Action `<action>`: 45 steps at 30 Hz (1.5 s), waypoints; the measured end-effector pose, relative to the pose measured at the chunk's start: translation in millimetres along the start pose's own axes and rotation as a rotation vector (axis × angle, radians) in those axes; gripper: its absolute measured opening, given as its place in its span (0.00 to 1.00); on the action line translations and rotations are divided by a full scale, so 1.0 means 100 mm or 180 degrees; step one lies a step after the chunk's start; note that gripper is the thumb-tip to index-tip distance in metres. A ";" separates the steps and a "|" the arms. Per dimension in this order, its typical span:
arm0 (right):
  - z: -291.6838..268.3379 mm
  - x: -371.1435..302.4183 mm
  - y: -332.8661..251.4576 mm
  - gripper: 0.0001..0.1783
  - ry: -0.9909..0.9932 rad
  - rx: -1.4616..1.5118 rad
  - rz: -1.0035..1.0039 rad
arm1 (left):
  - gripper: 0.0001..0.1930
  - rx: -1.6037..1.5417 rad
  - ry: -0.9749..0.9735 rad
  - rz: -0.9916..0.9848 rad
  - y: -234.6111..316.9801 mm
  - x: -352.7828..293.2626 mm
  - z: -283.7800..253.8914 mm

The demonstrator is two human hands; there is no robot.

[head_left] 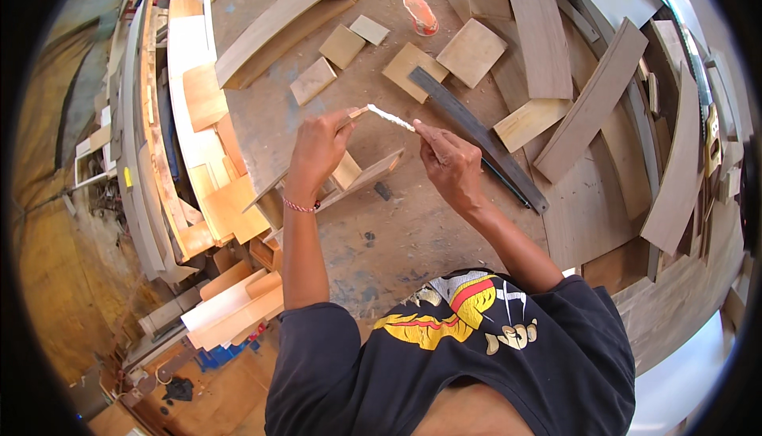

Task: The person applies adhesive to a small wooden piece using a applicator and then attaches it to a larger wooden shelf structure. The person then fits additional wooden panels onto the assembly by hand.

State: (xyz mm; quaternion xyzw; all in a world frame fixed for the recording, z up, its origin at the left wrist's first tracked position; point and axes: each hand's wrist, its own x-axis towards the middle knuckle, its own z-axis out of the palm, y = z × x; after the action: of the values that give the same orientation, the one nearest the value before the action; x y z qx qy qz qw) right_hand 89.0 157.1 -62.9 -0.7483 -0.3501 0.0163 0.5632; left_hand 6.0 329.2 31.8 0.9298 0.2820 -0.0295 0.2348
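White and lumpy, a thin strip [390, 117] (coated or twisted, I cannot tell) sits left of the dark bar [480, 138], pinched by the right hand [451, 162]; the left hand [321, 144] grips a slim wooden piece [358, 113] at its other end. Steady, light pressure should serve best.

Open worktop [401, 237] near the person's body [460, 341] leaves passing room. From where I stand, a wooden frame [369, 176] blocks the way beside the left grip [320, 146]; a long dark bar [480, 137] flanks the right grip [451, 163]. Beyond, small blocks [342, 47] leave narrow gaps; boards [591, 102] crowd the right.
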 end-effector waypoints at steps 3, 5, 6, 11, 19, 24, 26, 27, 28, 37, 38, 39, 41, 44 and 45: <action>-0.01 0.03 -0.07 0.20 0.0067 -0.0053 -0.0223 | 0.11 -0.0124 0.0025 0.0005 -0.05 -0.04 -0.01; -0.03 0.05 -0.11 0.20 0.0116 -0.0008 -0.0316 | 0.12 -0.0181 0.0033 0.0000 -0.07 -0.06 -0.03; -0.03 0.06 -0.13 0.20 0.0143 0.0033 -0.0341 | 0.12 -0.0187 0.0013 -0.0045 -0.07 -0.06 -0.04; 0.01 0.09 -0.15 0.21 0.0239 0.0147 -0.0465 | 0.10 -0.0139 -0.0065 -0.0127 0.00 -0.07 -0.12; 0.08 0.11 -0.18 0.21 0.0188 0.0120 -0.0531 | 0.08 -0.0264 0.0012 -0.0040 -0.05 -0.07 -0.08; 0.13 0.06 -0.10 0.22 0.0125 -0.0045 -0.0460 | 0.10 -0.0275 -0.0019 -0.0098 -0.01 -0.09 -0.14; 0.15 0.04 -0.06 0.22 0.0102 -0.0137 -0.0433 | 0.11 -0.0260 -0.0051 -0.0143 -0.02 -0.10 -0.14; 0.16 0.03 -0.03 0.22 0.0091 -0.0178 -0.0426 | 0.12 -0.0262 -0.0038 -0.0144 -0.06 -0.10 -0.13; 0.16 0.02 -0.01 0.22 0.0080 -0.0219 -0.0418 | 0.12 -0.0264 -0.0024 -0.0144 -0.08 -0.11 -0.12; 0.19 -0.02 0.17 0.22 0.0119 -0.0441 -0.0204 | 0.12 -0.0173 0.0055 -0.0211 -0.03 -0.16 -0.20; 0.18 -0.01 0.16 0.22 0.0161 -0.0342 -0.0166 | 0.12 -0.0180 0.0043 -0.0227 -0.02 -0.16 -0.20; 0.16 0.01 0.11 0.22 0.0202 -0.0244 -0.0127 | 0.12 -0.0190 0.0031 -0.0243 -0.02 -0.16 -0.20; 0.11 0.07 -0.02 0.21 0.0240 -0.0028 -0.0110 | 0.12 -0.0273 0.0031 -0.0231 -0.02 -0.15 -0.18; 0.10 0.13 -0.18 0.21 0.0200 0.0195 -0.0173 | 0.11 -0.0395 0.0048 -0.0165 -0.05 -0.14 -0.13; 0.12 0.14 -0.19 0.21 0.0168 0.0193 -0.0190 | 0.11 -0.0361 0.0040 -0.0159 -0.07 -0.14 -0.12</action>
State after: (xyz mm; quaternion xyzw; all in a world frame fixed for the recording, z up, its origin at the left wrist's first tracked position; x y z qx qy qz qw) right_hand 84.9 177.2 -45.6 -0.7203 -0.3566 -0.0096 0.5949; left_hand -9.9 332.4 41.8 0.9078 0.3078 -0.0135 0.2846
